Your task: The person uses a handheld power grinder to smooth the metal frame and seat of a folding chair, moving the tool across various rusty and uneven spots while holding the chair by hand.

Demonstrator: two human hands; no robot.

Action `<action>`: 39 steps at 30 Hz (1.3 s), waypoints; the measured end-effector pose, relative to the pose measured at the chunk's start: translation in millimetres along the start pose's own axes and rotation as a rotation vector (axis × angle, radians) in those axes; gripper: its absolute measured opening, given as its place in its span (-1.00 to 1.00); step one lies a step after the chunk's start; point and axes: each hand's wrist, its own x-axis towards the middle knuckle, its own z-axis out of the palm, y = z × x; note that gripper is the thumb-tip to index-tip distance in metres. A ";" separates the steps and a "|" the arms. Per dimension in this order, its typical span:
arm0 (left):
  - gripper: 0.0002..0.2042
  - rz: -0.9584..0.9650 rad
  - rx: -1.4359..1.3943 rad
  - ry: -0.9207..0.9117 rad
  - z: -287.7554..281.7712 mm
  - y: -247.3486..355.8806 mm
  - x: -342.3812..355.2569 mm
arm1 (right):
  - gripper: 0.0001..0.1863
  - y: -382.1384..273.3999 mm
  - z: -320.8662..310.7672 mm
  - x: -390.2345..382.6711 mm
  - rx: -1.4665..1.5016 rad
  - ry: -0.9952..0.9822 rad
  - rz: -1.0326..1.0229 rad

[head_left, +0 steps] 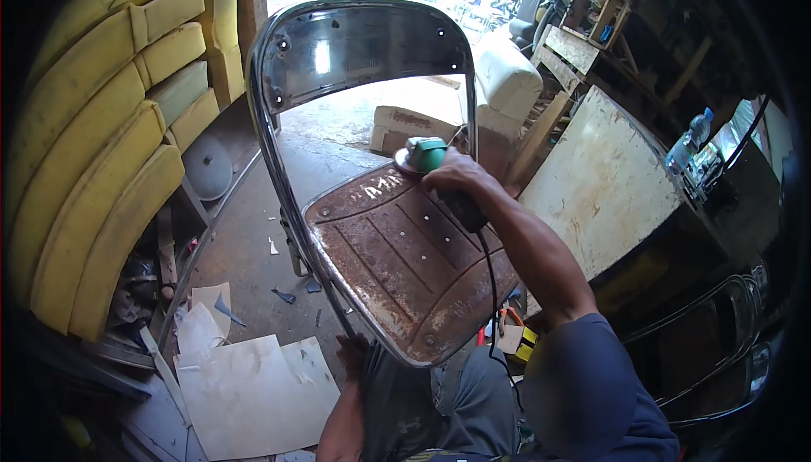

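A metal folding chair (367,69) stands tilted in front of me, with a shiny tubular frame and dark backrest. Its brown seat (405,251) is bare, rusty metal with pressed grooves and several small holes. My right hand (460,179) is closed around an angle grinder (429,154) with a green head and a black body. The grinder's disc is at the seat's far edge, beside a scraped, lighter patch. My left hand (353,354) is low at the chair's near left side, gripping the frame tube; shadow and the frame partly hide its fingers.
The grinder's black cord (492,285) hangs past the seat's right edge. Yellow cushions (101,183) are stacked at the left. Cardboard sheets (253,394) and scraps lie on the floor. At the right stands a stained pale panel (604,196), with a plastic bottle (691,137) beyond it.
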 end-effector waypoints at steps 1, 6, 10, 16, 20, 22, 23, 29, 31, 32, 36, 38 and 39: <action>-0.59 -0.041 0.002 -0.050 2.6 -3.5 -2.4 | -0.06 11.0 -3.9 0.4 -0.014 -0.011 0.011; -0.61 -0.136 -0.083 -0.065 12.9 -48.5 -1.4 | -0.05 15.0 -7.7 -13.2 -0.033 0.004 -0.046; -0.63 -0.121 0.006 -0.088 -3.6 -1.1 3.3 | -0.05 55.6 -10.1 -26.2 -0.037 0.010 0.050; -0.62 -0.159 0.000 -0.104 -21.6 27.7 15.7 | -0.07 86.8 -19.3 -54.0 -0.072 -0.006 0.039; -0.63 -0.123 0.063 -0.090 -22.8 16.5 20.3 | -0.10 86.7 -29.9 -77.8 -0.079 -0.054 0.049; -0.64 -0.122 0.003 -0.104 -23.4 16.5 19.2 | -0.10 96.9 -33.5 -86.8 -0.047 -0.081 0.056; -0.65 -0.124 -0.036 -0.120 -21.7 22.7 16.7 | -0.11 110.7 -34.6 -93.5 -0.032 -0.085 0.061; -0.66 -0.085 0.049 -0.071 -24.8 37.1 17.4 | -0.11 117.0 -27.4 -92.3 0.015 -0.063 0.044; -0.65 -0.100 0.034 -0.076 -26.9 41.2 18.5 | -0.12 105.9 -21.4 -68.2 0.007 -0.054 0.055; -0.64 -0.106 0.026 -0.077 -27.4 40.0 17.9 | -0.12 96.4 -20.5 -62.2 0.001 -0.042 0.046; -0.61 -0.099 0.106 -0.050 -19.6 31.2 16.1 | -0.16 73.0 -20.6 -24.3 0.004 -0.015 0.016; -0.60 -0.106 0.061 -0.057 -21.1 29.9 14.1 | -0.18 57.7 -16.0 -11.2 -0.007 0.021 0.000; -0.60 -0.121 0.061 -0.072 -19.8 31.2 12.7 | -0.23 53.4 -18.9 -5.5 0.008 -0.010 0.000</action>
